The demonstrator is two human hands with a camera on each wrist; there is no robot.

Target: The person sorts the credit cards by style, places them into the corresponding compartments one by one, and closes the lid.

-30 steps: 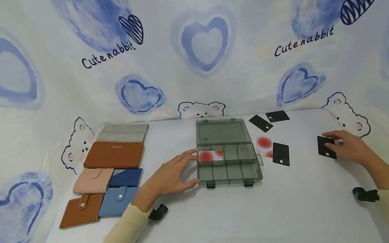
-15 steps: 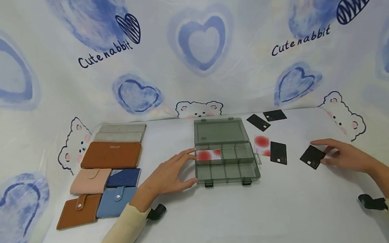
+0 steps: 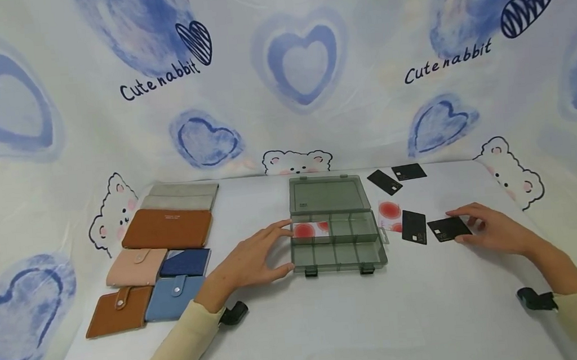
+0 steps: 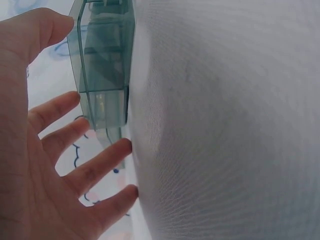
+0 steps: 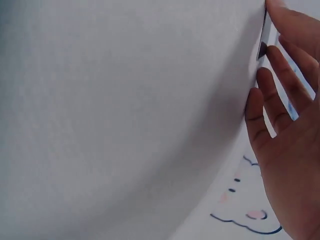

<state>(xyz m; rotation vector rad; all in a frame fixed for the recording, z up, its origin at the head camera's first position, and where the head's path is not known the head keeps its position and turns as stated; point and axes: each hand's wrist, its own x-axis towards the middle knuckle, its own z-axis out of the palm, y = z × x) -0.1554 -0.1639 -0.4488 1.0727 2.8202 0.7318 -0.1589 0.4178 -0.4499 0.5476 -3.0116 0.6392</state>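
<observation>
In the head view a green translucent compartment box (image 3: 339,268) lies with its lid (image 3: 328,195) folded back. A white card with red circles (image 3: 310,230) sits in its upper left compartments. My left hand (image 3: 248,264) is spread at the box's left side, thumb and fingertips right at the edge; the left wrist view shows its straight fingers (image 4: 97,172) beside the clear wall. My right hand (image 3: 496,231) pinches a black chip card (image 3: 447,229) by its right end, between thumb and fingers. The right wrist view shows that card edge-on, close over the table.
Beside the box lie a red-and-white card (image 3: 390,211) and a black card (image 3: 414,227). Two more black cards (image 3: 385,182) lie behind. On the left are a brown wallet (image 3: 167,228), a pink wallet (image 3: 136,266), a blue wallet (image 3: 174,299) and several other wallets.
My right hand has slid the black card leftward, close to the other black card, and turned it from upright to nearly crosswise. The left hand stays at the box.
</observation>
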